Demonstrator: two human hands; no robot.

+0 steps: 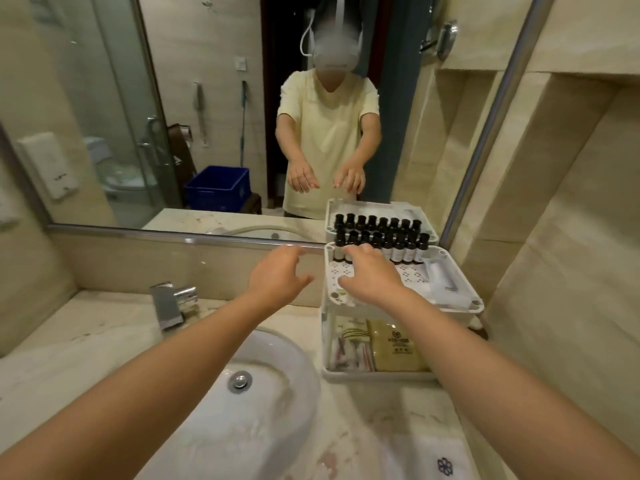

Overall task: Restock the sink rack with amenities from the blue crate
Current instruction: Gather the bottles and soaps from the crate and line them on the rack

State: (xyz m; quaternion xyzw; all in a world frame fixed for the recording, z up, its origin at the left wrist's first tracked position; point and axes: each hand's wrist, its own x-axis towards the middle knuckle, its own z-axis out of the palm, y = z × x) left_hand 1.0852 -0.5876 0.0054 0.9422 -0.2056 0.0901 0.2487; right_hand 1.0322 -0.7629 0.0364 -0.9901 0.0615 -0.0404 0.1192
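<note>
Marble counter (398, 420), white basin (277, 358), mirror (207, 98) (blue crate (218, 188) reflected), two-tier rack (478, 304)

White rack (433, 307), blue crate (218, 188)

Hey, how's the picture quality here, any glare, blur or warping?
Head view: wide-angle lens bends the mirror frame and walls near the edges; warm, soft light, no hard shadows; small glare on the faucet; bottles fairly sharp, the packets under them soft.
</note>
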